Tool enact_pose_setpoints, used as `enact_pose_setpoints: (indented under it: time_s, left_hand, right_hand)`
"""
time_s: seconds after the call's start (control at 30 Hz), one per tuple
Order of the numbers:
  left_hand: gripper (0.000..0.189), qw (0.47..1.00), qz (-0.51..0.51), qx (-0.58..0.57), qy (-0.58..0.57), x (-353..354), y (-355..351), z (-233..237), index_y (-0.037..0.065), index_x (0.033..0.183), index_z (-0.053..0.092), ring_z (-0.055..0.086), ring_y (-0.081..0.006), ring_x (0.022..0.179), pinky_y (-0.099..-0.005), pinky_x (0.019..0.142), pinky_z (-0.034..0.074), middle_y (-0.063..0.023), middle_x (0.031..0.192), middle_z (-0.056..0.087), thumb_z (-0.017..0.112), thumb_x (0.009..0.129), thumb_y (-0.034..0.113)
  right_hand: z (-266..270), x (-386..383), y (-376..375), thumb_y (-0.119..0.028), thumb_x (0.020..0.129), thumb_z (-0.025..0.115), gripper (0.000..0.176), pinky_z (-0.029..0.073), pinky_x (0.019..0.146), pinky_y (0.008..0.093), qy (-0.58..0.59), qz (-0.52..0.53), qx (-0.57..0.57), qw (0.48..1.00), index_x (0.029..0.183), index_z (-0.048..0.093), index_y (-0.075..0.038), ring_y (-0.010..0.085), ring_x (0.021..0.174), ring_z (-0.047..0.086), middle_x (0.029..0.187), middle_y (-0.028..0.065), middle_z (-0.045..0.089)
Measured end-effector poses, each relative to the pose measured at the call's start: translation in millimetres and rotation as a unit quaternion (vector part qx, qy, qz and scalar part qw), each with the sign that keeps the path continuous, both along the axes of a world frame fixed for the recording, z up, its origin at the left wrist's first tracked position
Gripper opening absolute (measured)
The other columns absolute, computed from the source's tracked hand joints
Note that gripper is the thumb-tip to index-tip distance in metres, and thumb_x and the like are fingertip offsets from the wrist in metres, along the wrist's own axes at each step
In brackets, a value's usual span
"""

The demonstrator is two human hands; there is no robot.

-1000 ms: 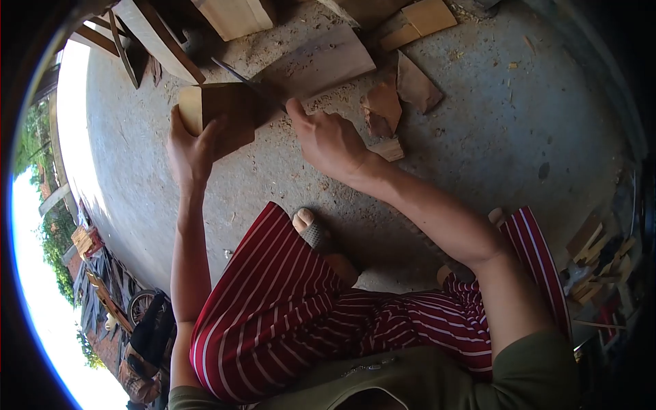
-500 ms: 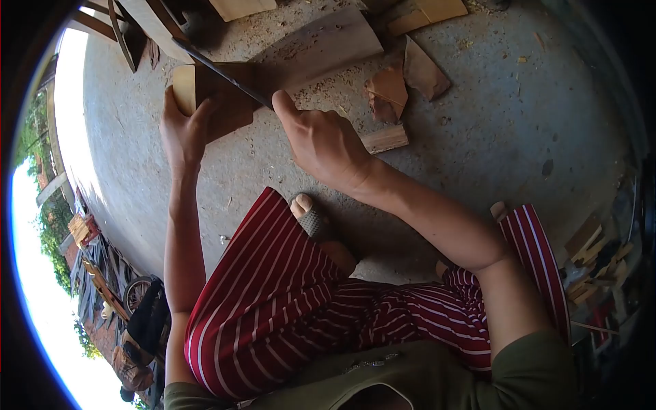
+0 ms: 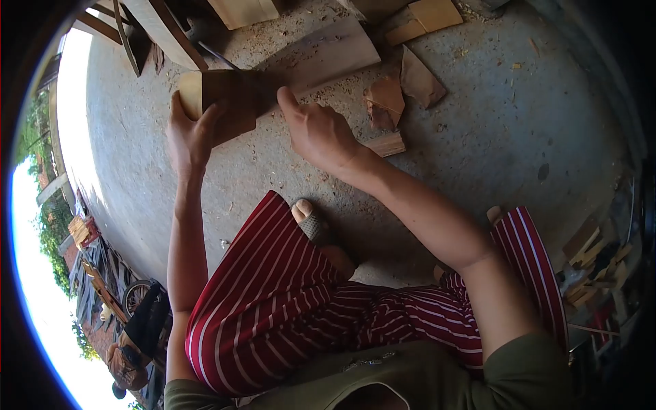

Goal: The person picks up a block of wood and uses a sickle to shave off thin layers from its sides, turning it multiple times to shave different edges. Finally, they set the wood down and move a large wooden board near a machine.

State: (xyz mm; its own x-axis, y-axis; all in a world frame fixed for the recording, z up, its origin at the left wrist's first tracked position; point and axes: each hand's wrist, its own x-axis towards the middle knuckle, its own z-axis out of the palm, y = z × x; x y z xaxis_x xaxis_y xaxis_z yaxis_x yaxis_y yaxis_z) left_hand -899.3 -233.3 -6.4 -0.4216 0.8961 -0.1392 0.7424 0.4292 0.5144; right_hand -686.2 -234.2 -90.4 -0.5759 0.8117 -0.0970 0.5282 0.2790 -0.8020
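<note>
My left hand (image 3: 190, 140) grips the end of a thick wooden block (image 3: 232, 106), with the thumb on its near face and the fingers around its pale cut end. My right hand (image 3: 321, 133) is closed around the grip of a long, narrow, dark blade (image 3: 222, 56), its thumb stretched along the top. The blade slants up and left across the block, its lower part dark against the wood. The grip is hidden in my fist. Behind the block, a wide curved board (image 3: 324, 55) lies on the floor.
Wood chips are scattered over the concrete floor (image 3: 478, 143). Right of the block lie a short offcut (image 3: 385, 144), broken brown pieces (image 3: 385, 102) and flat boards (image 3: 437, 15). Curved wooden parts (image 3: 164, 31) stand at upper left. A scrap pile (image 3: 588, 256) sits at far right.
My right hand has shifted slightly left and the blade has turned, showing a wider dark face by the block. The block and my left hand sit slightly lower and to the right in view.
</note>
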Motion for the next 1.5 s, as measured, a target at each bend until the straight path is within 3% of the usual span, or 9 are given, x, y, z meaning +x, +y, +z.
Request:
enact_pose_setpoints:
  time_s: [0.07,0.27,0.4,0.47,0.63,0.87,1.03,1.27,1.5]
  left_hand:
    - [0.061,0.999,-0.013,0.021,0.032,-2,-1,-5,-0.002,0.119,0.056,0.069,-0.0297,0.091,-0.0378,0.082,0.052,-0.0210,0.101,0.070,0.076,0.073,0.034]
    - [0.062,0.998,-0.010,-0.015,-0.053,-4,-5,2,-0.002,0.122,0.055,0.069,-0.0297,0.092,-0.0380,0.083,0.052,-0.0215,0.105,0.069,0.075,0.073,0.031]
    - [0.074,0.995,-0.082,0.024,0.051,-3,-15,-3,0.001,0.131,0.050,0.068,-0.0320,0.099,-0.0397,0.086,0.052,-0.0228,0.106,0.068,0.076,0.071,0.034]
    - [0.072,0.992,-0.116,0.047,0.034,-6,-12,-3,0.001,0.131,0.050,0.068,-0.0318,0.098,-0.0395,0.086,0.052,-0.0225,0.106,0.069,0.076,0.072,0.032]
    - [0.067,0.993,-0.109,-0.002,0.032,-2,-18,3,0.001,0.128,0.051,0.069,-0.0318,0.094,-0.0389,0.083,0.053,-0.0215,0.102,0.069,0.076,0.073,0.029]
    - [0.069,0.990,-0.125,0.022,0.055,-5,-6,0,0.001,0.128,0.051,0.069,-0.0345,0.096,-0.0403,0.084,0.052,-0.0228,0.105,0.069,0.076,0.071,0.029]
    - [0.067,0.993,-0.111,0.003,0.026,-2,-15,1,-0.001,0.128,0.050,0.069,-0.0304,0.093,-0.0383,0.080,0.053,-0.0214,0.101,0.069,0.075,0.072,0.026]
    - [0.073,0.986,-0.139,0.062,0.062,-13,-12,-8,0.000,0.130,0.050,0.068,-0.0325,0.102,-0.0402,0.087,0.051,-0.0211,0.107,0.069,0.076,0.070,0.032]
    - [0.065,0.994,-0.101,0.002,0.051,6,-15,7,-0.001,0.124,0.052,0.070,-0.0320,0.094,-0.0396,0.081,0.053,-0.0216,0.101,0.069,0.076,0.072,0.031]
  right_hand:
    - [-9,0,10,-0.001,0.080,0.064,0.056,0.056,0.051,0.0420,-0.001,-0.027,0.023,0.999,0.130,0.040,0.008,0.0346,0.063,0.070,0.067,0.0225,0.065]
    - [27,11,1,-0.001,0.082,0.062,0.055,0.055,0.048,0.0412,0.014,0.011,0.016,1.000,0.131,0.040,0.008,0.0332,0.058,0.069,0.061,0.0186,0.062]
    - [-20,6,1,-0.002,0.081,0.063,0.051,0.054,0.045,0.0378,-0.007,-0.022,0.107,0.994,0.126,0.039,0.005,0.0312,0.058,0.069,0.061,0.0176,0.062]
    - [-11,11,8,-0.002,0.082,0.062,0.046,0.054,0.045,0.0375,-0.045,-0.017,0.067,0.997,0.121,0.039,0.004,0.0311,0.058,0.069,0.061,0.0184,0.062]
    - [47,15,-4,-0.002,0.084,0.061,0.044,0.054,0.046,0.0414,0.042,0.006,0.045,0.998,0.122,0.039,0.003,0.0343,0.059,0.069,0.062,0.0203,0.062]
    - [-14,-6,14,-0.002,0.084,0.060,0.041,0.055,0.048,0.0437,0.012,-0.032,0.031,0.999,0.120,0.042,0.005,0.0387,0.061,0.069,0.063,0.0219,0.063]
    - [56,14,3,-0.002,0.083,0.061,0.039,0.056,0.051,0.0433,0.042,0.016,0.038,0.998,0.118,0.044,0.004,0.0373,0.062,0.069,0.064,0.0202,0.063]
    - [0,9,18,-0.001,0.083,0.059,0.039,0.056,0.051,0.0434,-0.051,0.025,0.010,0.998,0.118,0.043,0.005,0.0368,0.063,0.069,0.065,0.0199,0.064]
    - [50,9,9,-0.001,0.083,0.060,0.042,0.055,0.050,0.0416,0.028,0.019,0.022,0.999,0.120,0.042,0.005,0.0356,0.062,0.069,0.063,0.0197,0.063]
